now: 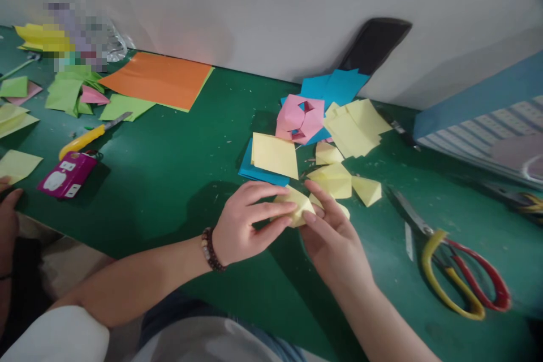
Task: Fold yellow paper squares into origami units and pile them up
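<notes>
My left hand (246, 219), with a bead bracelet on its wrist, pinches a folded yellow paper piece (296, 204) over the green table (169, 169). My right hand (330, 232) grips the same piece from the right, fingers closed on it. Just beyond lie more folded yellow pieces (335, 178) and a flat yellow sheet (275, 155) on a blue sheet. Behind them sits a pink folded paper ball (299, 119) beside a stack of yellow squares (354, 124) and blue squares (335, 86).
Scissors with yellow and red handles (460, 268) lie at the right. A yellow utility knife (91, 136), a magenta box (68, 174), orange paper (159, 79) and green scraps (68, 93) lie at the left. Another person's hand (7, 215) shows at the far left. A blue box (487, 119) stands at the right.
</notes>
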The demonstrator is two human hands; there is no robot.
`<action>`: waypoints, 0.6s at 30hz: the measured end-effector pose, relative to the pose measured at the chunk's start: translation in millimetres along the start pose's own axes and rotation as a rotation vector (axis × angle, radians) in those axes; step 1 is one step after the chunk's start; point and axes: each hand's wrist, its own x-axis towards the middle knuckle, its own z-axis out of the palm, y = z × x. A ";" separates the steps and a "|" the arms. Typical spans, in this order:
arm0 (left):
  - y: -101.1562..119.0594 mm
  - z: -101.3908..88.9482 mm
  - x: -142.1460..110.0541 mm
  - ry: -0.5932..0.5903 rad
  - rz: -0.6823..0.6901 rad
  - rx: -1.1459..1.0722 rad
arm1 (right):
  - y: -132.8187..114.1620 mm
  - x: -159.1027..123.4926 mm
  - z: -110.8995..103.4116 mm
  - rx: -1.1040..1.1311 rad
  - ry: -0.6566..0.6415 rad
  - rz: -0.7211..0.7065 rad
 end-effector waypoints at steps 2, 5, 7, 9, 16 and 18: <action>0.6 -0.5 0.9 0.011 0.006 -0.001 | -1.0 0.3 -0.5 0.021 -0.021 0.011; 1.4 -0.5 2.5 0.036 -0.034 -0.013 | -3.5 -0.2 1.5 0.067 -0.037 0.021; 2.1 -0.1 3.1 0.045 -0.077 -0.031 | -4.6 -0.8 3.8 0.079 -0.016 0.031; 2.9 0.4 3.2 0.040 -0.101 -0.048 | -4.0 -1.1 5.7 0.081 0.016 0.045; 2.0 -0.1 1.2 0.035 -0.025 0.010 | 3.7 -2.2 3.5 0.080 0.053 0.045; 0.1 -0.3 1.3 0.053 0.019 0.057 | 3.5 -3.9 3.8 0.065 0.030 0.031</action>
